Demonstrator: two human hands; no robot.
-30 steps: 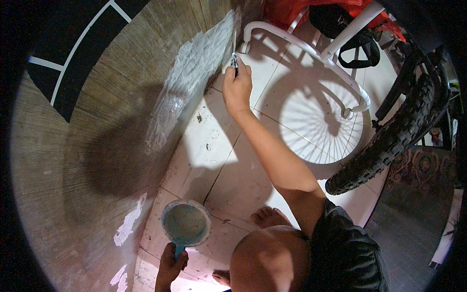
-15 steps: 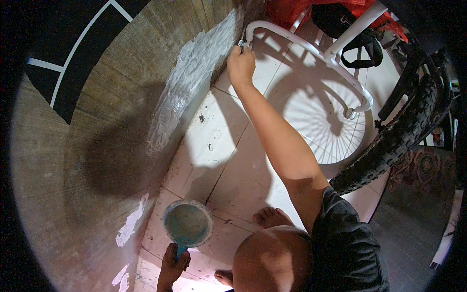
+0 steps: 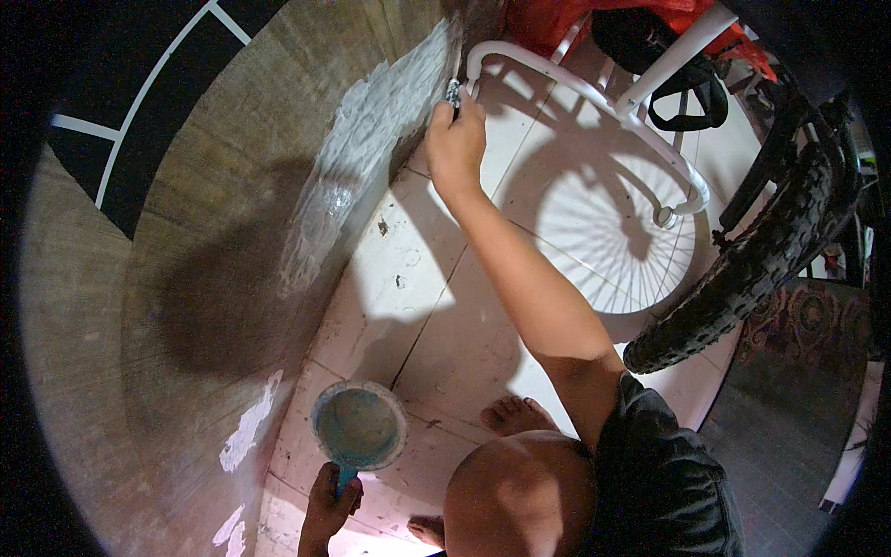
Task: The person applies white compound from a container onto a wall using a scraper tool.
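Note:
My right hand (image 3: 457, 153) reaches far forward along the foot of the brown wood-patterned wall (image 3: 213, 167). Its fingers are closed around a slim tool with a dark speckled handle (image 3: 453, 93); the tool's far end is too thin to make out. Beside that hand, a broad smear of white paste (image 3: 371, 130) covers the lower wall. Low in the picture, my left hand (image 3: 329, 509) grips the handle of a blue dipper (image 3: 357, 459), held level over the floor. Greyish stuff lies inside the dipper, and its rim is crusted pale.
A white bent-tube frame (image 3: 580, 76) stands right of my right hand. Beyond it are a bicycle tyre (image 3: 742, 288) and red cloth (image 3: 543, 23). Smaller white patches (image 3: 249, 432) mark the near wall. Pale floor tiles (image 3: 436, 343) carry some specks; my bare foot (image 3: 520, 415) rests there.
My right hand has drawn back slightly toward me, and more of the tool's speckled handle shows. The left hand and dipper have stayed in place.

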